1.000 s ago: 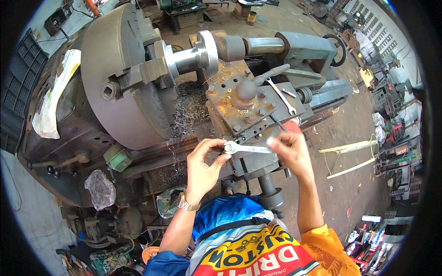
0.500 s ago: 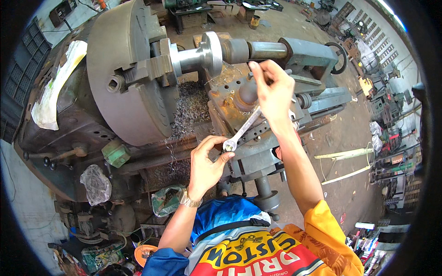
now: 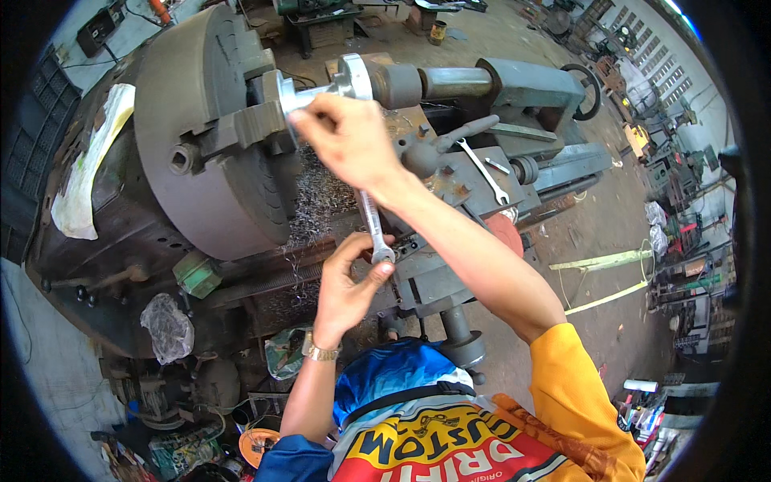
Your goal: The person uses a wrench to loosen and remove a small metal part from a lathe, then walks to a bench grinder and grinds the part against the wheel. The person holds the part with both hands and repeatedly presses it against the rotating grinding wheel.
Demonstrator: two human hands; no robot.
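A large lathe fills the bench area, with a shiny flanged metal part (image 3: 356, 76) between its chuck (image 3: 189, 96) and the tailstock. My left hand (image 3: 349, 281) has its thumb and fingers closed around the lower, ring-shaped end of a wrench (image 3: 372, 221), at the edge of the tool post. The wrench stands almost upright in view, and its upper end disappears under my right hand (image 3: 353, 140). That hand is curled over it in front of the shiny part, slightly blurred. What sits inside the wrench's ring end is hidden by my left thumb.
Right of the tool post handle (image 3: 470, 132), an open-ended wrench (image 3: 484, 173) lies on the carriage. Metal chips (image 3: 321, 193) heap below the chuck. A green block (image 3: 197, 273) and a plastic bag (image 3: 167, 325) are at the left. The tailstock (image 3: 530, 84) extends rightward.
My right hand has swung left, from over the tool post handle to before the shiny part, turning the wrench with it. The handle and the second wrench have come into sight.
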